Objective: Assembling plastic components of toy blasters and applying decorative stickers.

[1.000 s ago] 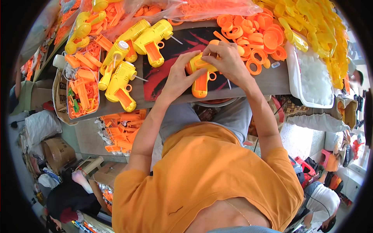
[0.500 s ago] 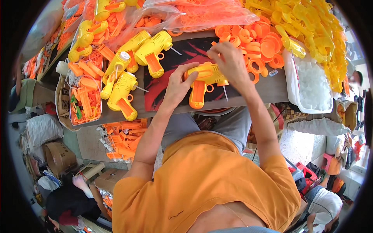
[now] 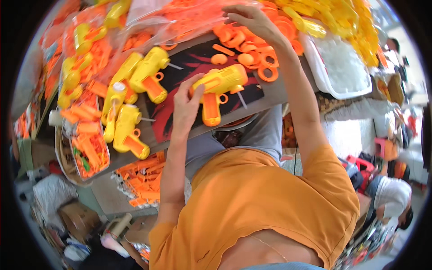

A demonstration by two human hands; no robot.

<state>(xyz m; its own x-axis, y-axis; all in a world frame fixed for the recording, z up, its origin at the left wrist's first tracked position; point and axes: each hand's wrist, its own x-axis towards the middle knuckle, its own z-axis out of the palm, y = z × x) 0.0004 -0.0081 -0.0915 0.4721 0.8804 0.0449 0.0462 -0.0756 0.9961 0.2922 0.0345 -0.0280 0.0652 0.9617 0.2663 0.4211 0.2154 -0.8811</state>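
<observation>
My left hand [image 3: 187,98] is closed around the rear of a yellow toy gun [image 3: 225,79] with an orange grip and a ring trigger. A thin pale rod sticks out below its front end, and the gun lies on its side over a black-and-red mat [image 3: 180,67]. My right hand [image 3: 249,19] is raised at the far side of the table, over a clear bag of orange parts [image 3: 193,18]. Its fingers are stretched out, with nothing visible in them. Loose orange rings [image 3: 268,67] and small orange caps [image 3: 245,59] lie between that hand and the gun.
Several similar toy guns [image 3: 148,72] lie to the left. Nearby stands a box of orange parts [image 3: 92,150]. On the right are a white tub of translucent pieces [image 3: 344,63] and a heap of yellow parts [image 3: 346,22]. Other people [image 3: 391,195] sit behind.
My right hand has left the toy gun's front and reached up and away over the bag. An orange cap now shows at the gun's front end. The whole view has turned slightly.
</observation>
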